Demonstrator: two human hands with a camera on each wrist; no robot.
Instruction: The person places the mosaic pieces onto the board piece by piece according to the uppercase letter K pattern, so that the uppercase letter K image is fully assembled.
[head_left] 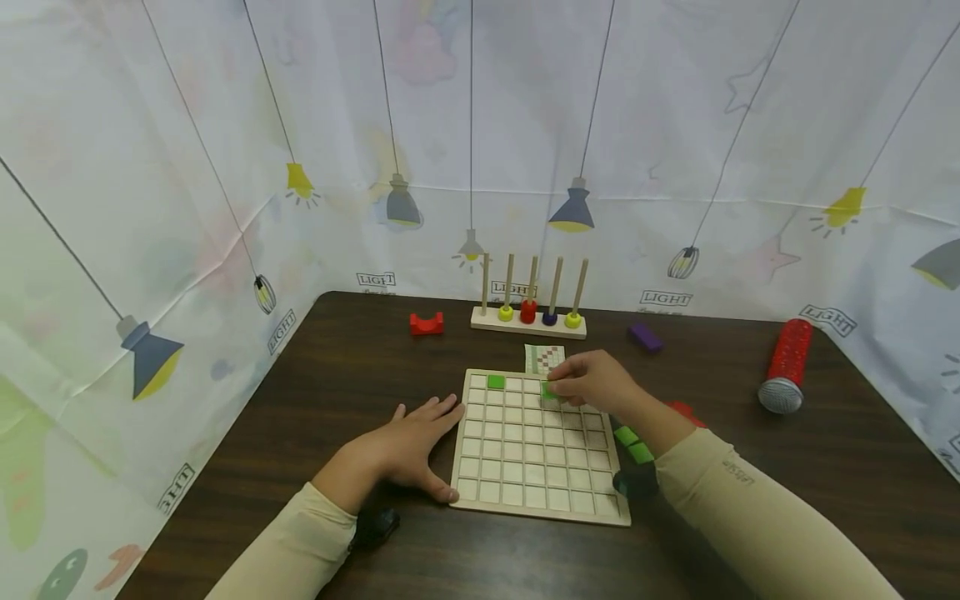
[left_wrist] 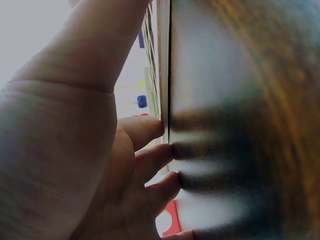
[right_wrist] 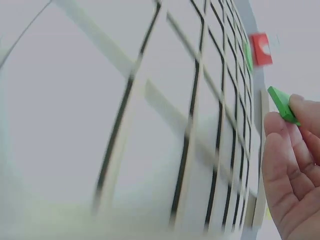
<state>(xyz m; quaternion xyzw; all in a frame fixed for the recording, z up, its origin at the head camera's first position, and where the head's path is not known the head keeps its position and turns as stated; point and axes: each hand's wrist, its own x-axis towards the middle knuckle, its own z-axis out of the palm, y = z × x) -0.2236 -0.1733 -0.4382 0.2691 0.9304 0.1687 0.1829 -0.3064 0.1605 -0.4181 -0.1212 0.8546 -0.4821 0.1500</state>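
A wooden grid board (head_left: pixel 510 473) lies flat on the dark table. In its far row, near the left corner, sits a green square tile (head_left: pixel 496 382). My right hand (head_left: pixel 600 385) is over the far side of the board and pinches another green tile (right_wrist: pixel 283 104) between thumb and fingers; the right wrist view shows that tile tilted. My left hand (head_left: pixel 408 446) rests at the board's left edge with fingers spread, the thumb by the near corner. In the left wrist view, the fingers (left_wrist: pixel 159 156) touch the table beside the board's edge.
A pattern card (head_left: pixel 543 357) lies behind the board, before a peg stand (head_left: pixel 528 323) with beads. Loose green tiles (head_left: pixel 633 446) and red pieces (head_left: pixel 686 412) lie right. Around are a red arch block (head_left: pixel 427 324), purple block (head_left: pixel 645 337) and red microphone (head_left: pixel 787 367).
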